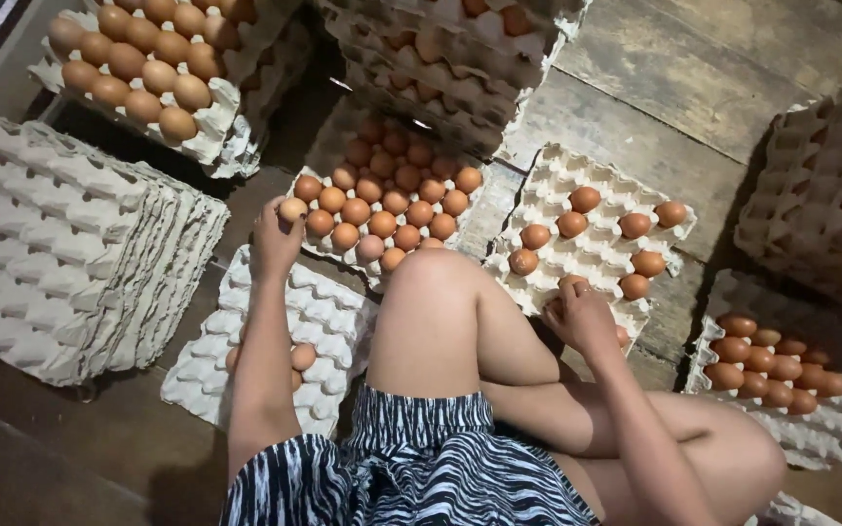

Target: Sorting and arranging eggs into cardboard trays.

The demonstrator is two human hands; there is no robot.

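The left hand (275, 239) is closed around a pale brown egg (293, 208), holding it at the near left corner of the full tray (387, 200), a moulded grey pulp tray whose cups carry smooth, rounded brown eggs in tight rows; the right hand (582, 317) is curled over another egg (571, 282), of which only a sliver shows, at the near edge of the sparse tray (592, 234), where a few eggs sit well apart among bare, dimpled cups; between the two hands rises the person's bent knee (436, 292), and below it lies striped black-and-white cloth (411, 463); near the left forearm lies a near tray (280, 336) of the same rough, peaked cardboard, with one or two eggs resting in it beside the arm; to the far left a thick stack of empty trays (70, 239) shows ribbed, layered edges; beyond it, a piled stack (138, 73) topped with tan eggs; a further pile of trays (450, 58) stands at the far middle; on the right, a near tray of eggs (777, 375) sits beside the thigh, and a leaning stack (825, 185) stands farther off; everything rests on a floor (674, 88) of worn, grainy wooden planks.
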